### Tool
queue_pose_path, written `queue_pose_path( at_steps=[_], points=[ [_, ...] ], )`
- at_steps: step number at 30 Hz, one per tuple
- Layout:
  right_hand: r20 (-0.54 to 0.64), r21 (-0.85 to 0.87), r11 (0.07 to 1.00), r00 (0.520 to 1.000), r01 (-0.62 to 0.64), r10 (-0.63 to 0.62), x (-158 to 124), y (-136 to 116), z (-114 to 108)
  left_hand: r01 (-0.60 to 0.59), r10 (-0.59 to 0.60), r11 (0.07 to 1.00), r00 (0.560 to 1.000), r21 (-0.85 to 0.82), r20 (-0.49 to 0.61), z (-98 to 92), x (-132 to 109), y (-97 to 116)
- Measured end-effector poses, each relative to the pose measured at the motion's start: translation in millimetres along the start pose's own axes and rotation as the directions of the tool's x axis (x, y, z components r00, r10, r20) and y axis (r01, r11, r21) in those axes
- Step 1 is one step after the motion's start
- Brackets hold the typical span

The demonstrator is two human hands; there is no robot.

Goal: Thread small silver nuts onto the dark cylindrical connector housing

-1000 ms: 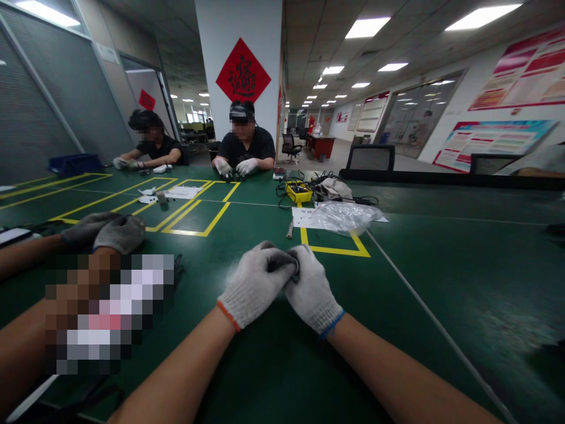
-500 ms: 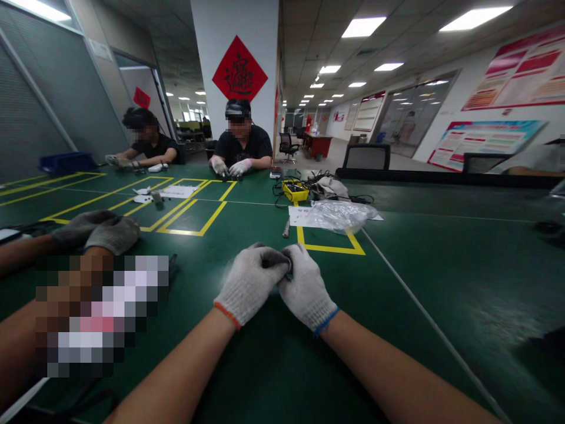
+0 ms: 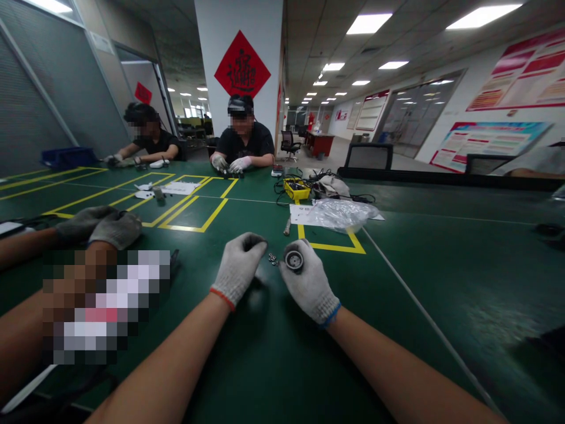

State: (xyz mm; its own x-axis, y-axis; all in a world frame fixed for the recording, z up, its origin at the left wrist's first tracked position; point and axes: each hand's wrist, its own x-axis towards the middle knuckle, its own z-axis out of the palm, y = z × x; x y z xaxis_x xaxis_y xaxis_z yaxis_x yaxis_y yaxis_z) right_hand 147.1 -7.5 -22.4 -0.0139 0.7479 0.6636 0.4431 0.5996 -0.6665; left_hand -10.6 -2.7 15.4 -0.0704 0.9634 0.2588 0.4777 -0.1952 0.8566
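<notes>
My right hand point(image 3: 309, 285), in a white knit glove with a blue cuff, grips a small round dark part point(image 3: 294, 261) with a raised rim and a paler inner face turned up. My left hand point(image 3: 238, 265), gloved with an orange cuff, is apart from it on the left, thumb and forefinger pinched together. Whatever may be between those fingertips is too small to make out. Between the two hands, several tiny metal rings or nuts point(image 3: 272, 258) lie on the green table point(image 3: 265, 359). Beyond them is a short grey metal cylinder point(image 3: 287, 226).
A crumpled clear plastic bag point(image 3: 342, 215) lies on white paper behind my right hand. Farther back are a yellow bin point(image 3: 296, 189) and tangled black cables. A co-worker's gloved hands point(image 3: 115, 228) are at the left. Two people sit across the table.
My hands were together and have separated. The left moved left and away from the round part, which stays in my right hand. The part's face and the tiny metal pieces now show.
</notes>
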Motion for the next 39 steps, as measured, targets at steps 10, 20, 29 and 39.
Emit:
queue_pose_path(
  at_steps=[10,20,29,39],
  points=[
    [0.018,0.051,0.999,1.000,-0.013,0.012,1,1,-3,-0.229,0.068,0.754,0.960,0.616,0.273,9.3,8,-19],
    [0.004,0.119,0.993,1.000,-0.025,0.025,2,1,-4,-0.182,0.031,0.763,0.969,0.621,0.246,9.6,16,-22],
    [-0.020,0.113,0.986,0.992,-0.123,0.126,5,13,-4,-0.191,0.049,0.777,0.968,0.599,0.246,8.0,16,-20],
    [0.038,0.109,0.990,0.996,-0.087,0.083,5,8,-3,-0.137,0.115,0.947,0.989,0.291,0.093,2.0,6,-9]
  ],
)
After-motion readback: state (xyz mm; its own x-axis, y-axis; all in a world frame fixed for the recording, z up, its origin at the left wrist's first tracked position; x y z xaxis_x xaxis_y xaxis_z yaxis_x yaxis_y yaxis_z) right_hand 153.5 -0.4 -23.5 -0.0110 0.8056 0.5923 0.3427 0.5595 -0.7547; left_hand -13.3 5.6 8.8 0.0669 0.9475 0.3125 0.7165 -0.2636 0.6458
